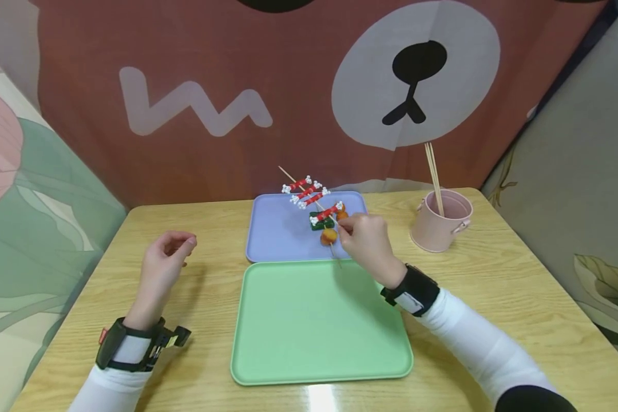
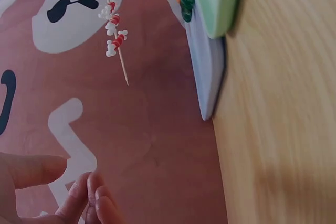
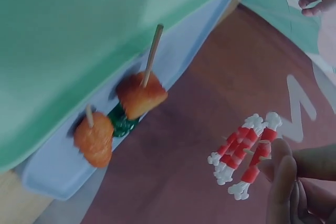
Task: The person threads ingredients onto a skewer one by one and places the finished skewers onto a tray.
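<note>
My right hand point(image 1: 367, 243) pinches one end of a wooden skewer point(image 1: 313, 199) between thumb and fingers. The skewer carries several red pieces with white bone-shaped ends and slants up to the left above the blue tray point(image 1: 268, 237). On that tray lie skewers with browned orange chunks point(image 3: 142, 95) and dark green pieces point(image 1: 319, 224), partly covered by the held skewer in the head view. My left hand point(image 1: 166, 263) hovers over the table left of the trays, fingers loosely curled, holding nothing. In the left wrist view the held skewer's pointed end shows free.
A green tray point(image 1: 319, 326) lies in front of the blue one, nearer to me. At the back right stands a pink bucket point(image 1: 438, 232) with several bare wooden sticks point(image 1: 434, 177) in it. A brown printed cloth point(image 1: 201, 166) hangs behind the wooden table point(image 1: 195, 343).
</note>
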`<state>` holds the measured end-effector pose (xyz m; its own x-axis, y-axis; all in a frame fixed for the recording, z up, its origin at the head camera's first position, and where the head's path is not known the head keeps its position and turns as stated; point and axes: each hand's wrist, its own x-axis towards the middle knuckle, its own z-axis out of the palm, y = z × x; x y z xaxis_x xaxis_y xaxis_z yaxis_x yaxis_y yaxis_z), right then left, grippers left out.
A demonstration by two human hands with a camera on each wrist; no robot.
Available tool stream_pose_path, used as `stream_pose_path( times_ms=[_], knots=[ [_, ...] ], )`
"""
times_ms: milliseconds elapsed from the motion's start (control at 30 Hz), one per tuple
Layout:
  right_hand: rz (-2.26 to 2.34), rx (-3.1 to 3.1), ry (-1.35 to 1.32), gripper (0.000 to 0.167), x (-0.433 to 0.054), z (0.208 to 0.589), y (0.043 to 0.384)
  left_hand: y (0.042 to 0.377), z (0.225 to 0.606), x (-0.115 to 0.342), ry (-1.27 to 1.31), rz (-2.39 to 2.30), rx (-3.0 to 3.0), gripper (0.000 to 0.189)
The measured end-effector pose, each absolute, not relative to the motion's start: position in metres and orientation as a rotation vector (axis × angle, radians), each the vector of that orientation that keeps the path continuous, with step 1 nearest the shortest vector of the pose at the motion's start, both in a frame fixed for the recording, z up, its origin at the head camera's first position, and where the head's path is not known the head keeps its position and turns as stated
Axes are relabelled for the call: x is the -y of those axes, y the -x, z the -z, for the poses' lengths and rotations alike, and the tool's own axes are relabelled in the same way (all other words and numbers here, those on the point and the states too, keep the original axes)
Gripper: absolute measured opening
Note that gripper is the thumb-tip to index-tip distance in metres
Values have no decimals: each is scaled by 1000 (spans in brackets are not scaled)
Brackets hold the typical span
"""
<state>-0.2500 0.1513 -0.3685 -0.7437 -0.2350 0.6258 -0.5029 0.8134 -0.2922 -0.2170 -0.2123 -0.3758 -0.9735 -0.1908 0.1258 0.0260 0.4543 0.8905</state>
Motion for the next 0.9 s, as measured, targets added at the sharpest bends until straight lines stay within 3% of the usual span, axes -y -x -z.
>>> stream_pose_path(
  times_ms=[233, 433, 900],
  knots=[
    [-499, 2452, -598, 18, -134, 373, 257, 212, 379, 221, -192, 1442, 2579, 42],
    [-415, 2519, -597, 38, -121, 375, 259, 210, 381, 223, -194, 1371, 2637, 42],
    [-239, 2701, -598, 38, -86, 381, 255, 204, 386, 228, -106, 1132, 2690, 35]
  ],
)
